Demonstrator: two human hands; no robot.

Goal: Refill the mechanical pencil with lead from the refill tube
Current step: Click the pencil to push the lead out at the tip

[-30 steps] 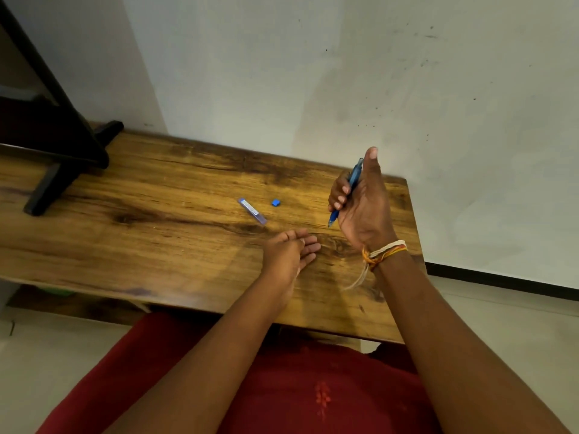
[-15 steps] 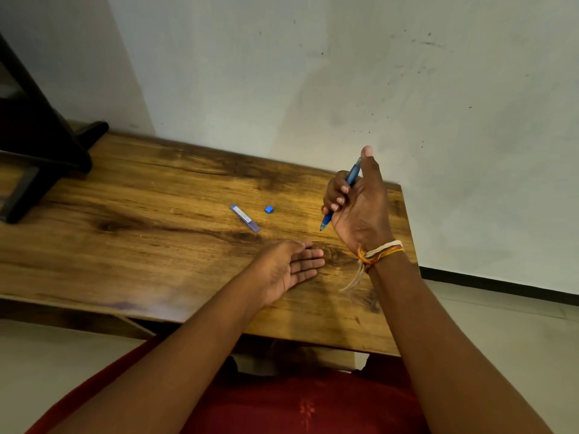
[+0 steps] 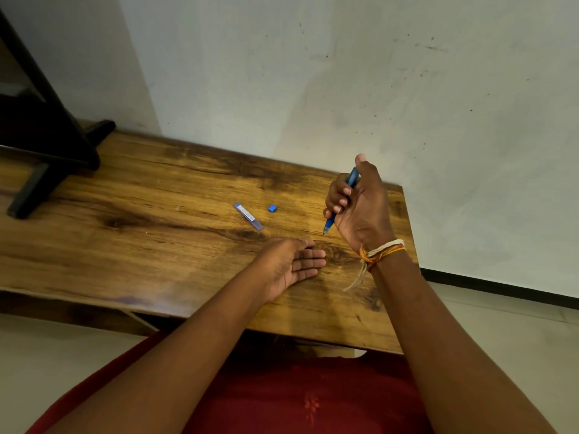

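The right hand (image 3: 360, 205) is gripping a blue mechanical pencil (image 3: 343, 200) in a closed fist, the fingers (image 3: 336, 198) curling around the barrel and the thumb pressing on its upper end. The pencil is pointing tip-down, slanting toward the wooden table (image 3: 156, 245), and the tip is hovering just above the surface beyond the left fingertips. Coloured threads (image 3: 380, 252) are circling the right wrist, one loose end dangling.

The left hand (image 3: 293, 264) is lying on the table palm-up, its fingers stretched out together and holding nothing. The refill tube (image 3: 249, 216) is lying flat beyond those fingers, apart from them, and a small blue cap (image 3: 272, 208) is sitting just to its right, between the tube and the right fist. A dark stand (image 3: 47, 145) is resting at the far left.
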